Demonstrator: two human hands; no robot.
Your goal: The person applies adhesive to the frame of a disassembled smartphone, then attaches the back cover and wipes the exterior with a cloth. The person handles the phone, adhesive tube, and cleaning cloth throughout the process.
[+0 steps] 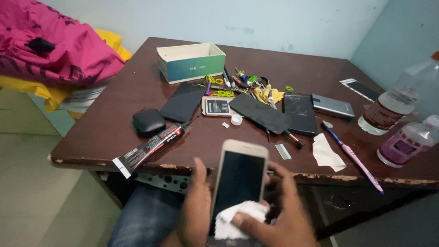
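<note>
Phone: long axis 12–6 o'clock, clasped in left hand. Right hand, at 4 o'clock, presses white cloth onto its lower screen.

Smartphone: pale gold frame, dark blank screen up, held upright-tilted off the worktop edge. White cloth bunched on its lower screen.

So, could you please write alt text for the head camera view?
A left hand holds a gold-edged smartphone with a dark screen while the right hand presses a white cloth on it, in front of a dark brown wooden table strewn with phones and tools.
</note>
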